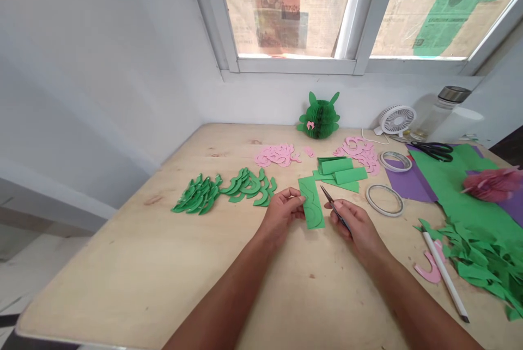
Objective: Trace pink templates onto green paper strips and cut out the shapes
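Note:
My left hand pinches the left edge of a green paper strip that has a curved outline drawn on it. In my right hand is a pair of small scissors, its pointed tip just right of the strip and apart from it. Folded green paper strips lie beyond the hands. To the left are cut green curved pieces and a denser pile of green cut-outs. Pink cut-outs lie behind them.
A green honeycomb paper figure stands by the wall. At right are tape rolls, black-handled scissors, a white fan, a bottle, a white pen, green scraps and a purple sheet.

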A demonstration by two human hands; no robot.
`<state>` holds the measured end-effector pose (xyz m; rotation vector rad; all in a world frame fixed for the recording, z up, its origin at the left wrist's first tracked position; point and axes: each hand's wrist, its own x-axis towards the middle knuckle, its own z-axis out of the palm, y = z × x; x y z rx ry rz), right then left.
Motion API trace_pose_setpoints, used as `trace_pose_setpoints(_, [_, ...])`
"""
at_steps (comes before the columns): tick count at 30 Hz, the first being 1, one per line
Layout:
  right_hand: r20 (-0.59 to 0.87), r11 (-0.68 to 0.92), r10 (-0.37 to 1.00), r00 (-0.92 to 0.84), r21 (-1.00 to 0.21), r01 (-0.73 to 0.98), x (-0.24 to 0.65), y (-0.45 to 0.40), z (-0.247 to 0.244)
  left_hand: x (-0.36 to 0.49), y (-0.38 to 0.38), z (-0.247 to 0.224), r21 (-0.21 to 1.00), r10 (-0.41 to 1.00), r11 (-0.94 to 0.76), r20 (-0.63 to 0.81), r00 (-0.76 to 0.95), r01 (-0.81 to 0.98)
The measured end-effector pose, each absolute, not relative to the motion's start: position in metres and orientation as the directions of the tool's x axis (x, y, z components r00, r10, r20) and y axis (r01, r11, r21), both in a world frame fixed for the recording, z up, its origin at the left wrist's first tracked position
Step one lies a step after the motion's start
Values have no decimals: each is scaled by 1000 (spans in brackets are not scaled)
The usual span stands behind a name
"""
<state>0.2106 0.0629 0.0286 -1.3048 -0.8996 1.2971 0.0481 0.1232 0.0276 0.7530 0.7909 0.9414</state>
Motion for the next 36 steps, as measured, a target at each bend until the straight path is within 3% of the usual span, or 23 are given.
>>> trace_pose_setpoints(23, [-144,-153,984,102,-985,79,209,61,21,49,119,35,818,905,394,-265,334,-419])
trace_pose_setpoints(36, [-150,-157,983,109,-986,63,203,58,17,50,116,38,818,914,378,-254,318,-433])
